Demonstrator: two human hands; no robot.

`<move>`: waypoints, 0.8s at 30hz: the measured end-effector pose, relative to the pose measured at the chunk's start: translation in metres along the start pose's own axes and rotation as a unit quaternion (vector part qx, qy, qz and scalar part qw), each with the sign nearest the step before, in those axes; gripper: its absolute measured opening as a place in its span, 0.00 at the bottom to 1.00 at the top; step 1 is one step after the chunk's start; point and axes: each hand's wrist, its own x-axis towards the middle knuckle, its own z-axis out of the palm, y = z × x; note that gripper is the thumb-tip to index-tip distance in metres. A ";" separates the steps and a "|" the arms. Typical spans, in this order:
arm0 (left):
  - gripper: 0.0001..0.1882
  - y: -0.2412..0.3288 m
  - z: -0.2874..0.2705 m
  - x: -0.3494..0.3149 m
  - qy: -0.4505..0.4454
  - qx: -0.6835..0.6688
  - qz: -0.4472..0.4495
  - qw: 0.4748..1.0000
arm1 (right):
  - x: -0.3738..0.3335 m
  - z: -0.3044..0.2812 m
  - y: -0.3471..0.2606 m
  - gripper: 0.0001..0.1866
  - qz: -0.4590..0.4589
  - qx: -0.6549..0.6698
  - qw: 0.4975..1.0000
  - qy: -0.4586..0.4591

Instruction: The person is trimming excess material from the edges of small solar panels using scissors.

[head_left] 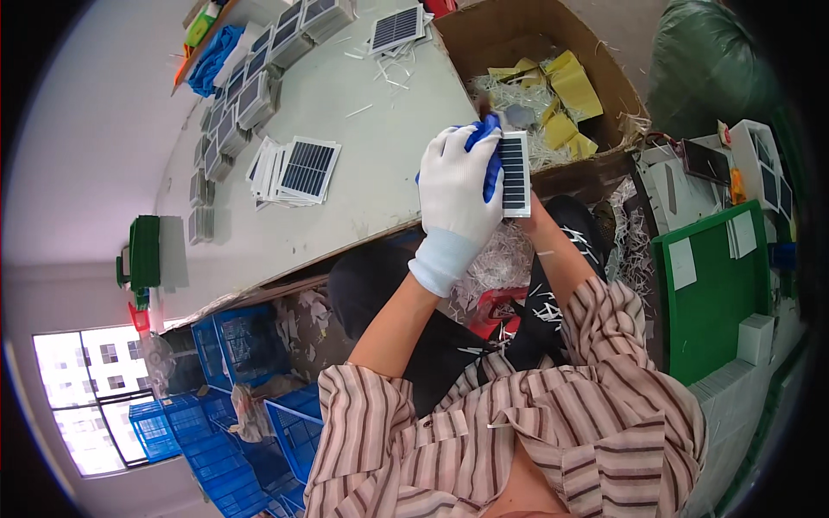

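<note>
My left hand (462, 177) wears a white knitted glove with blue-coated fingers. Its fingers are closed on the left side of a small solar panel (515, 175), dark with pale lines and a white border. The panel is held over my lap, by the table's right edge. My bare right hand (533, 216) is under the panel's lower end; the panel and the glove hide its fingers. A brownish blur shows just beyond the gloved fingertips, too smeared to make out.
On the white table (371, 129) are a fanned pile of panels (306, 170), stacked panels (256, 99) and another pile (399, 33). A cardboard box (484, 34) holds white strips and yellow paper. A green tray (708, 293) stands at right, blue crates (233, 345) at lower left.
</note>
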 end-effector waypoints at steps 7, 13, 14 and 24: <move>0.22 0.003 -0.015 0.005 -0.017 0.068 -0.054 0.996 | -0.040 -0.056 -0.017 0.16 -0.242 -0.521 0.811 -0.110; 0.17 0.003 0.002 0.003 0.037 0.051 -0.072 0.995 | -0.044 -0.044 -0.010 0.09 -0.178 -0.433 0.875 -0.125; 0.18 0.003 0.003 0.003 0.027 0.043 -0.074 0.996 | -0.049 -0.044 -0.008 0.09 -0.177 -0.433 0.874 -0.128; 0.20 0.007 0.000 0.000 0.026 0.043 -0.066 0.997 | -0.109 -0.047 0.019 0.18 -0.127 -0.379 0.914 -0.072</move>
